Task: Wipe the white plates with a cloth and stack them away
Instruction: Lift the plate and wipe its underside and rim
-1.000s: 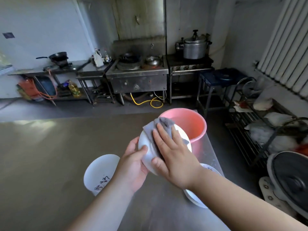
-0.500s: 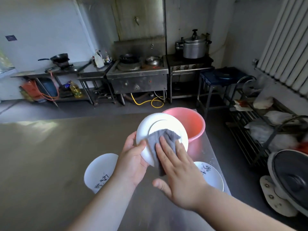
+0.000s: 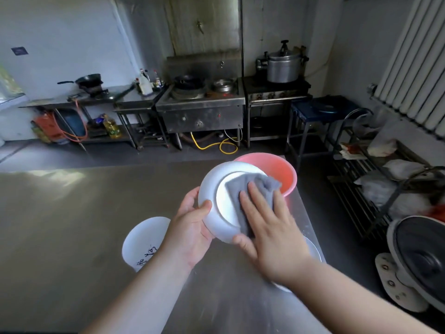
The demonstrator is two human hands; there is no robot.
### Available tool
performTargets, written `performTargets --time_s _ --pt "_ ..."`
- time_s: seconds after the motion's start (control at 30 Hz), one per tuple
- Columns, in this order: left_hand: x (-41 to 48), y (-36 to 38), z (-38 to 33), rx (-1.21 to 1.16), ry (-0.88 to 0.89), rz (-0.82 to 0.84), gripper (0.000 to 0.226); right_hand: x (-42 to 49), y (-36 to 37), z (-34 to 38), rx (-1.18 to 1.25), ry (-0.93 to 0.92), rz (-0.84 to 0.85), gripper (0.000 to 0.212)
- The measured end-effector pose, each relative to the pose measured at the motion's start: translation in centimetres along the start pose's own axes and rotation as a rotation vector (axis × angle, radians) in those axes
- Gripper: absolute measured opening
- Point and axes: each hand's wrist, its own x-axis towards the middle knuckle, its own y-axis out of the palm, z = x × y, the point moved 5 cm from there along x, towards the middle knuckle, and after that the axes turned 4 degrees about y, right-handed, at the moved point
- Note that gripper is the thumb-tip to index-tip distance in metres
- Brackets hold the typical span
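Left hand [image 3: 190,235] gripped the white plate [image 3: 216,186] by its near-left rim, thumb over the face. I saw it held tilted above the worktop [image 3: 72,225], just in front of the pink basin [image 3: 279,169]. Right hand [image 3: 272,235] lay flat, fingers straight, pressing the grey cloth [image 3: 243,186] onto the plate's plain, glossy centre. Since half a second before, the cloth had slid up and right toward the far rim, and the right wrist had covered most of the second plate [image 3: 313,249] on the worktop.
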Motion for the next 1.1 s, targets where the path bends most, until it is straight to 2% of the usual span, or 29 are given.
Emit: performTargets --time_s 0.13,0.3,0.43,0.57,0.67,0.8,0.87,1.0,1.1 --pt "-0.3 0.2 -0.4 -0.011 0.030 0.028 0.049 2.3 -1.4 -2.0 0.016 0.089 -0.035 0.087" --pt "0.1 -0.5 -1.0 0.001 0.034 0.054 0.045 -2.0 -0.6 -0.2 0.183 0.026 -0.043 0.081" --pt "-0.2 -0.5 -1.4 0.106 -0.035 0.178 0.055 2.4 -4.1 -2.4 0.195 -0.091 -0.132 0.066" --pt "-0.2 0.1 -1.8 0.136 -0.031 0.256 0.053 6.6 -6.7 -2.8 0.170 -0.203 -0.079 0.054" --pt "0.0 0.1 -2.2 0.093 0.025 0.236 0.055 5.1 -5.9 -2.7 0.244 -0.092 -0.159 0.054" --pt "-0.2 -0.3 -2.0 0.030 0.051 0.186 0.058 -0.4 -2.8 -1.2 0.478 0.264 -0.241 0.060" --pt "-0.4 -0.1 -1.5 0.030 0.028 0.183 0.059 0.8 -3.0 -1.8 0.449 0.268 -0.231 0.059" --pt "-0.5 0.7 -1.4 -0.027 0.054 0.173 0.056 5.3 -5.4 -3.2 0.432 0.160 -0.222 0.055" --pt "-0.6 1.1 -1.1 -0.098 0.048 0.168 0.052 2.7 -3.8 -1.6 0.548 0.275 -0.302 0.060"
